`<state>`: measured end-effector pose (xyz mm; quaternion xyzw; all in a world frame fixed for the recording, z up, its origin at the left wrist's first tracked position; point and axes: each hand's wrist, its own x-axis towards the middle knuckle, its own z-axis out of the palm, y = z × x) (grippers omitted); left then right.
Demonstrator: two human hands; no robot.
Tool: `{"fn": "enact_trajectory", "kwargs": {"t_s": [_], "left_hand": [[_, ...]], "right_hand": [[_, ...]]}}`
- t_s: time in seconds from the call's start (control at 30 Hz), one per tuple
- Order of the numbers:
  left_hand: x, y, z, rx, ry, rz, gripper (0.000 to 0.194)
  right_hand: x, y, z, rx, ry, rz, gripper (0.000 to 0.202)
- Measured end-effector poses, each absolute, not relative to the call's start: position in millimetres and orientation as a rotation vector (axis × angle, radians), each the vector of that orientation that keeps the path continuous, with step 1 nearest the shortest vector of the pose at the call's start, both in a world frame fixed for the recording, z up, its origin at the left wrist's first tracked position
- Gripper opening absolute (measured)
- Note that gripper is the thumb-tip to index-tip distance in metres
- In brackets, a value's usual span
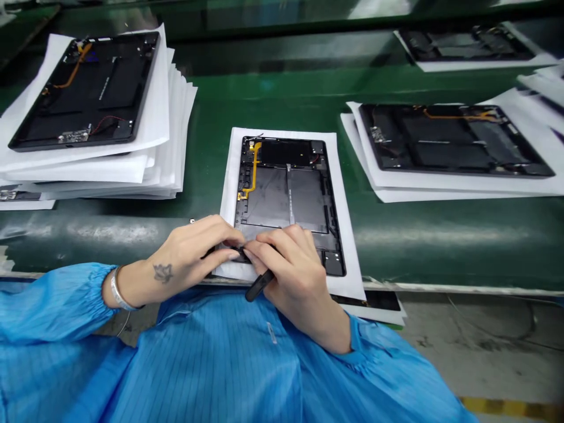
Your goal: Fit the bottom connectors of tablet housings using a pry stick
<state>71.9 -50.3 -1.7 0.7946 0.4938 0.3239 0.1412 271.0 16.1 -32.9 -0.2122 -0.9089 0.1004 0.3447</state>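
Note:
An open tablet back housing (273,197) lies on a sheet of white paper (341,205) directly before me, its yellow flex cable (254,170) running down the left side. Over the near left corner of the housing, my left hand (200,244) bends thumb and index finger together around a small dark part that I cannot make out. My right hand (293,267) meets it there, fingertips pinched at the same spot. A black stick-like tool (259,286) is gripped in the right hand, its thick end pointing toward me; its tip is hidden by the fingers.
On the left, another tablet housing (88,88) tops a tall stack of white paper sheets (176,129). Two more sit on paper at the right, one housing (458,141) nearer and one housing (467,44) farther back. All rest on a green conveyor belt (282,97) whose near edge is rounded.

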Motion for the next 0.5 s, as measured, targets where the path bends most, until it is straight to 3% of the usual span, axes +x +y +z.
{"fn": "enact_trajectory", "kwargs": {"t_s": [0.5], "left_hand": [[70.3, -47.9, -3.8, 2.460, 1.492, 0.805, 0.007]], "right_hand": [[275.9, 16.6, -32.5, -0.511, -2.339, 0.289, 0.027]]}}
